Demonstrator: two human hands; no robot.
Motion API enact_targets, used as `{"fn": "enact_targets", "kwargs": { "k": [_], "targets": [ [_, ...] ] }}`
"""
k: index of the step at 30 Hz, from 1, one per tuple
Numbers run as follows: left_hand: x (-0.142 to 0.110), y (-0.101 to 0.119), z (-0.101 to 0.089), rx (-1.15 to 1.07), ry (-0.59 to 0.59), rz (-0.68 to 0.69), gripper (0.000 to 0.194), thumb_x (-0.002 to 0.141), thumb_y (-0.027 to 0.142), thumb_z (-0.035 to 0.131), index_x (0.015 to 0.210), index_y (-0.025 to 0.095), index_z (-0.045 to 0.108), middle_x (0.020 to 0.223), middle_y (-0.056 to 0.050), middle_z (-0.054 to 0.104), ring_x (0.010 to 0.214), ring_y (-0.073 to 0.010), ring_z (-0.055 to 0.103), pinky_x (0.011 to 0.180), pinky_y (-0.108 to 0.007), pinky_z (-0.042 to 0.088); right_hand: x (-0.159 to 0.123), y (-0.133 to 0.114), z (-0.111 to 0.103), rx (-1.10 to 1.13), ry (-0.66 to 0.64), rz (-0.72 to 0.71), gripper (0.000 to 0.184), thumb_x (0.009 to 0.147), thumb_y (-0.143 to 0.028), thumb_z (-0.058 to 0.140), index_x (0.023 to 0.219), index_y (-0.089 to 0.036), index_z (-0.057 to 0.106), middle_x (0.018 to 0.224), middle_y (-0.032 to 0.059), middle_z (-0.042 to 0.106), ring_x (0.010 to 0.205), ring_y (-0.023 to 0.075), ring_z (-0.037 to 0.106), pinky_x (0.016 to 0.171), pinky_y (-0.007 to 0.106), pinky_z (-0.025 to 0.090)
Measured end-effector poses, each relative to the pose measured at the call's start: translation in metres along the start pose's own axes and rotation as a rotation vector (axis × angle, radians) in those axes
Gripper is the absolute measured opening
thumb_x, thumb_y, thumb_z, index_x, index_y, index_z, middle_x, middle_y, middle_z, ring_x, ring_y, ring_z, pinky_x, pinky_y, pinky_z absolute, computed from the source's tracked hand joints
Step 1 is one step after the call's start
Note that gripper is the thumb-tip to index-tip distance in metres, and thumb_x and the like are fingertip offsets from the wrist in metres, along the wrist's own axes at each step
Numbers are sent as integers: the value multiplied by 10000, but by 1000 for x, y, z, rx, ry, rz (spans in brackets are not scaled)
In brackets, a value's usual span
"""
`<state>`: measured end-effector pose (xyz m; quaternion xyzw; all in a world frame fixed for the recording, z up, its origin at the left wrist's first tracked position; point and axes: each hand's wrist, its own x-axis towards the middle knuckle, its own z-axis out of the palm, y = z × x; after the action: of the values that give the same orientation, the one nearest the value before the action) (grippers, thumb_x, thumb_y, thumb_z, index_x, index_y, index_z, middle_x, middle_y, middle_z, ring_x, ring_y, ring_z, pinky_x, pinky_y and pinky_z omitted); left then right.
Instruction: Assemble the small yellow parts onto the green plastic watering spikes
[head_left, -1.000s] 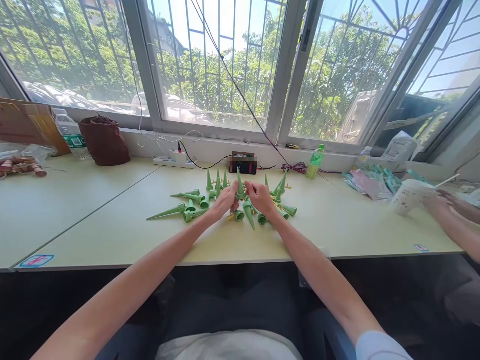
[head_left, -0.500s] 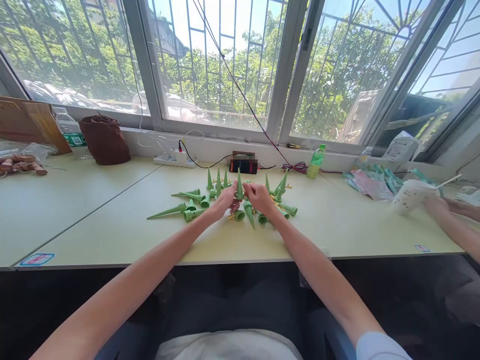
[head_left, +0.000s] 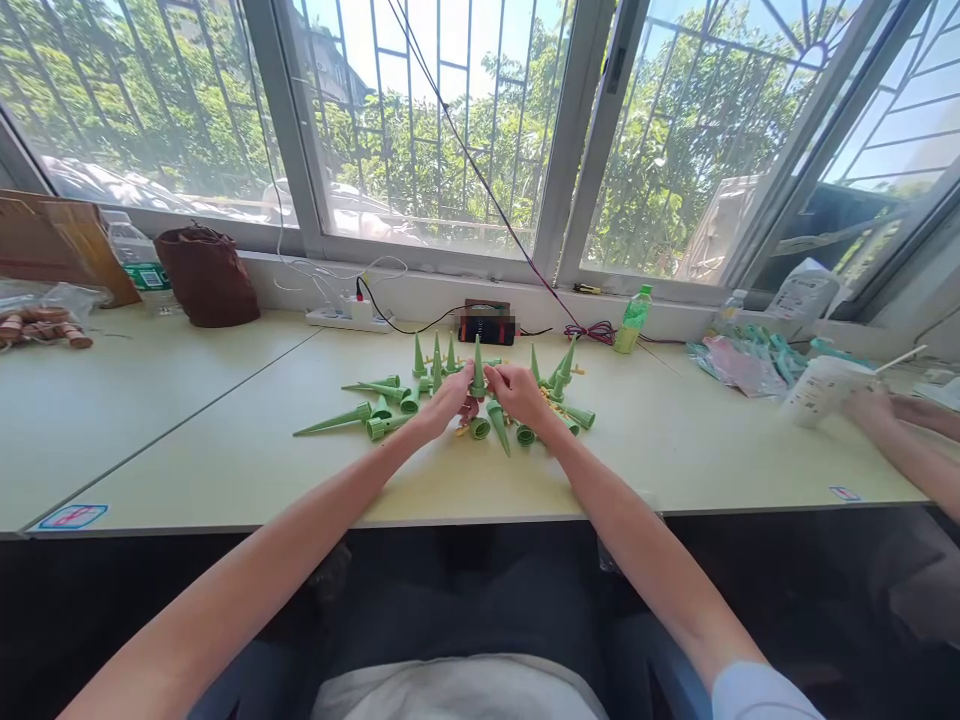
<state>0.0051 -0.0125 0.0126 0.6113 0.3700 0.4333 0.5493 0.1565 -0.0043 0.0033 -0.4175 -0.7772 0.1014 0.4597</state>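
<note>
Between my hands a green plastic watering spike [head_left: 478, 372] stands upright, its tip pointing up. The fingers of my left hand [head_left: 452, 398] are closed around its base from the left. My right hand [head_left: 516, 390] is pinched at the spike's right side, and what its fingertips grip is hidden. Around both hands are several more green spikes: some upright, like the one at the back left [head_left: 418, 357], and others on their sides, like the long one [head_left: 334, 420] at the left. Small yellow valve pieces [head_left: 577, 372] show among the spikes at the right.
Behind the spikes a phone [head_left: 487, 329] leans by the sill with a cable. A power strip [head_left: 349, 318], a green bottle [head_left: 633, 320] and a brown bag [head_left: 206, 275] stand along the back. At right, another person's hands [head_left: 874, 410] are beside a white container [head_left: 825, 390] and plastic bags [head_left: 742, 365].
My hands and the upright spike stay almost in place. The camera view has shifted very slightly. At the right, the other person's hand has moved a little to the left.
</note>
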Motion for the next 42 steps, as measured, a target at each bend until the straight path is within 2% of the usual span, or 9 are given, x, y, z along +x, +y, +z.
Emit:
{"fn": "enact_targets", "kwargs": {
  "k": [9,22,33,42],
  "targets": [
    [1,-1,0,0,9,1,565,843,701,435,685,161,488,562,-4,485,355,-86,435,304,-208,316,-1,0,0,27,9,-19,526,956,-544,358,580,-185,440,542,-17,494,532,100,381,562,249,289],
    [1,-2,-2,49,-2,-16,571,887,683,352,722,154,491,588,-1,484,373,-85,445,324,-208,335,0,0,0,27,-13,-7,533,958,-551,352,586,-180,441,565,-9,521,545,99,400,565,245,298],
    [-1,2,-1,85,-8,-20,580,890,681,346,728,148,506,595,-16,512,385,-93,466,331,-213,353,0,0,0,-13,-24,3,538,964,-549,337,585,-179,431,537,-19,464,547,98,364,564,254,273],
    [-4,5,0,105,-20,-38,579,896,672,342,725,147,512,595,-17,511,394,-95,467,339,-213,361,-1,0,-1,-38,-40,15,529,970,-528,328,587,-182,446,541,-12,479,546,105,376,572,253,281]
  ]
}}
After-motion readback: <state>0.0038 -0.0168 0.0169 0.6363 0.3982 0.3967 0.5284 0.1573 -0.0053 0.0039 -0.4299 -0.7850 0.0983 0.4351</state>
